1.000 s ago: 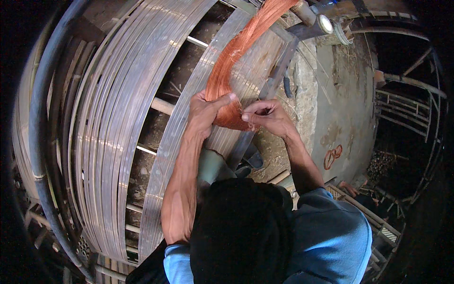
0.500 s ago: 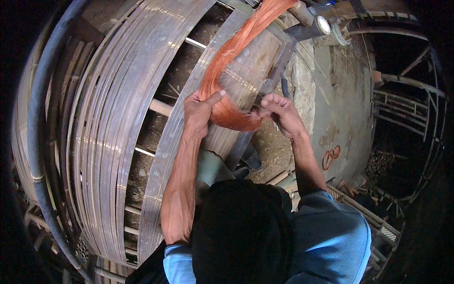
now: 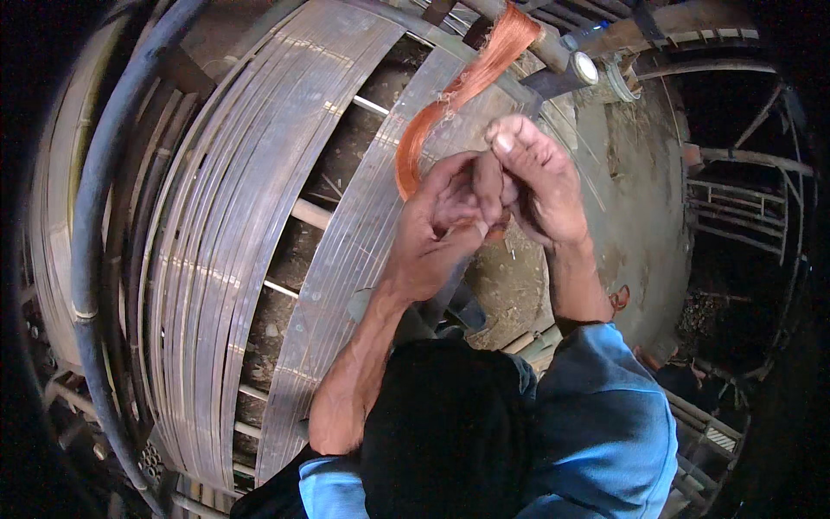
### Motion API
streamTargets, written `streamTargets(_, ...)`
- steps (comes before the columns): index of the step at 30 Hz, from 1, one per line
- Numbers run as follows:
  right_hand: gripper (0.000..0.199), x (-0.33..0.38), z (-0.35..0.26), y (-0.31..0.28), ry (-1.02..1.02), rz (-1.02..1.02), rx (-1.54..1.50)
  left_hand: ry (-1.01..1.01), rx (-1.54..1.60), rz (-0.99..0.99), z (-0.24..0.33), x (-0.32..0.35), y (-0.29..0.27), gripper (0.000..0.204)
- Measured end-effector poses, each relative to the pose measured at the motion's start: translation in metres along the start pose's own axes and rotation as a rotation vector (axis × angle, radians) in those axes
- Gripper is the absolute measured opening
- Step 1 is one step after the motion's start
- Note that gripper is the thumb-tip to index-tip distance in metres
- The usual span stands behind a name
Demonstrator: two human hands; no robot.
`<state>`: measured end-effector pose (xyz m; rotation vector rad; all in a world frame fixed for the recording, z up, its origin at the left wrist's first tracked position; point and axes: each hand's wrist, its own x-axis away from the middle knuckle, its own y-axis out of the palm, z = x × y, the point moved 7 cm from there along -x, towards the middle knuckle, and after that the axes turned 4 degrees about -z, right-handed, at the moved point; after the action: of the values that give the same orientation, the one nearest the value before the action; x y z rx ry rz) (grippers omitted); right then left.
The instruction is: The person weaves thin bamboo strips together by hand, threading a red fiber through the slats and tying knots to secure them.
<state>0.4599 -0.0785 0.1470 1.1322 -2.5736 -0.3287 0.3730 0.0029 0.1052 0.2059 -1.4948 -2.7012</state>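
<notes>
A skein of fine orange thread (image 3: 425, 130) hangs from a wooden pole at the top and curves down behind my hands, with pale loose strands fuzzing along its edge. My left hand (image 3: 443, 221) is in front of its lower bend, fingers curled and thumb pressed to a fingertip. Close against it on the right, my right hand (image 3: 549, 186) has thumb and forefinger pinched together, the other fingers folded. What either pinch holds is too fine to see. A bit of orange shows just below the hands; the rest of the skein's lower end is hidden.
Wide sheets of thin slats (image 3: 233, 216) lie on cross-poles to the left, beside a thick bent pole (image 3: 91, 233). A pole with a pale round end (image 3: 584, 69) juts out at the upper right. Small orange coils (image 3: 619, 298) lie on the floor by my right arm.
My left hand has released the skein's bend and moved right, meeting my right hand, which has risen slightly. The skein now hangs narrower, and its loose pale strands have shifted.
</notes>
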Motion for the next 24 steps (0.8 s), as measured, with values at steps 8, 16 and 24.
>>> streamTargets(8, 0.034, -0.033, -0.006, 0.040, -0.186, -0.098, 0.076, -0.086, -0.472, 0.120, 0.030, 0.010, -0.015, 0.019)
streamTargets(16, 0.059, 0.014, 0.124, -0.006, 0.249, -0.303, 0.781, 0.121, -0.558, 0.458, 0.145, -0.003, -0.044, 0.026)
streamTargets(24, 0.039, 0.062, 0.102, -0.186, 0.086, 0.109, 1.500, 0.127, -1.562, 0.739, 0.385, 0.057, -0.077, 0.034)
